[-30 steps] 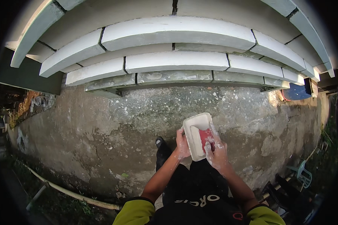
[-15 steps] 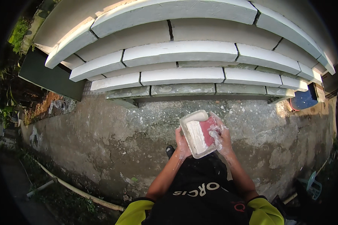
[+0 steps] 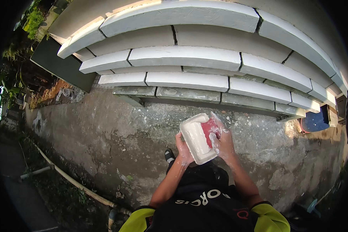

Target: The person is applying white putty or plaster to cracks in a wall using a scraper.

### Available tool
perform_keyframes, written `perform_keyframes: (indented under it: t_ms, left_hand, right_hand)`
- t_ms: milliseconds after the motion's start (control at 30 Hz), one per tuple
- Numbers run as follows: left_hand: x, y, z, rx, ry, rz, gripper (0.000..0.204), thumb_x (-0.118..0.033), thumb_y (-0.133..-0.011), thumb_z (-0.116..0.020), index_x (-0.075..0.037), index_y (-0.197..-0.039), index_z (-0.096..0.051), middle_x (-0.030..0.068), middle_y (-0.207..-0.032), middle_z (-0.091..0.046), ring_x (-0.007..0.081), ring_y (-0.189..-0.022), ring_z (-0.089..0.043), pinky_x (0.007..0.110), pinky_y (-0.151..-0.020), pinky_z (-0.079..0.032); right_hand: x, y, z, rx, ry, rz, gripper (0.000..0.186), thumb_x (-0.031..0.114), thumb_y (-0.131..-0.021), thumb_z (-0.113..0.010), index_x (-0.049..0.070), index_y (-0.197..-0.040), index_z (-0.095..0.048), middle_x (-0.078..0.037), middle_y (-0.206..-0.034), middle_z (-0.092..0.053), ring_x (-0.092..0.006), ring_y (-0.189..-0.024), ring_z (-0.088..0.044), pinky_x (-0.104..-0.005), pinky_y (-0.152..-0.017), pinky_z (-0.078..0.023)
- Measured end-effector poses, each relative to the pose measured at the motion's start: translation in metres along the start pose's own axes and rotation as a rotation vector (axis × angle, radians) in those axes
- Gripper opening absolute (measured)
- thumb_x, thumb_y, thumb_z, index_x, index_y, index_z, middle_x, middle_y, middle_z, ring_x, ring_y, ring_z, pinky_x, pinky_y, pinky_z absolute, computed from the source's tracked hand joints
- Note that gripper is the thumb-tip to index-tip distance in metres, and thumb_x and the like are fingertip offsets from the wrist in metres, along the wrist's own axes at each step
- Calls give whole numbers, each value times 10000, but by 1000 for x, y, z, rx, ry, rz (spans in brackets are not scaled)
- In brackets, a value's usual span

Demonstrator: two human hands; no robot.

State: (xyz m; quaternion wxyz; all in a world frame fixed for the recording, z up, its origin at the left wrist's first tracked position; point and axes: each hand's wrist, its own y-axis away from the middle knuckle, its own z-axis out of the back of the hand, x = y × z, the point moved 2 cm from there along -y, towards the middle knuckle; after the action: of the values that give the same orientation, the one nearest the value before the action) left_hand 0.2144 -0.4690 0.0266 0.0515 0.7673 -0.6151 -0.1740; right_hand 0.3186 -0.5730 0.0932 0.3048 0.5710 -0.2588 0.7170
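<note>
Low in front of my body, my left hand [image 3: 184,149] grips the near left side of a shallow off-white tray [image 3: 206,158], its fingers partly hidden beneath it. Smooth white paste [image 3: 197,136] lies in the tray. At the tray's right side my right hand [image 3: 225,144] is closed on a flat red putty spreader [image 3: 210,128], which leans over the paste. The spreader's lower edge meets the paste or sits in it. White smears coat the fingers of my right hand, and lighter traces mark my left hand and wrist.
Long white-painted blocks [image 3: 189,79] are stacked in stepped rows ahead, with dark gaps between them. Below lies a stained concrete floor [image 3: 96,131] with white spatters. A pale pipe [image 3: 75,182] runs along the lower left. At right stands a blue container [image 3: 315,120].
The view has turned slightly. Both hands and the tray have shifted a little left. The spreader sits at a different tilt, and the paste's ridge beside it looks flatter.
</note>
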Motion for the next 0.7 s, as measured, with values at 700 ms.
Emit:
perform_keyframes:
  t_ms: [700]
  left_hand:
    - [-75, 140, 70, -81, -80, -129, 743, -599, -853, -322, -90, -1391, -376, 116, -1357, -467, 302, -1224, -475, 453, -1025, -389]
  right_hand:
    - [17, 70, -126, -34, -738, -231, 655, 94, -719, -602, -1, -1344, -430, -78, -1241, -536, -152, -1097, -545, -293, -959, -430]
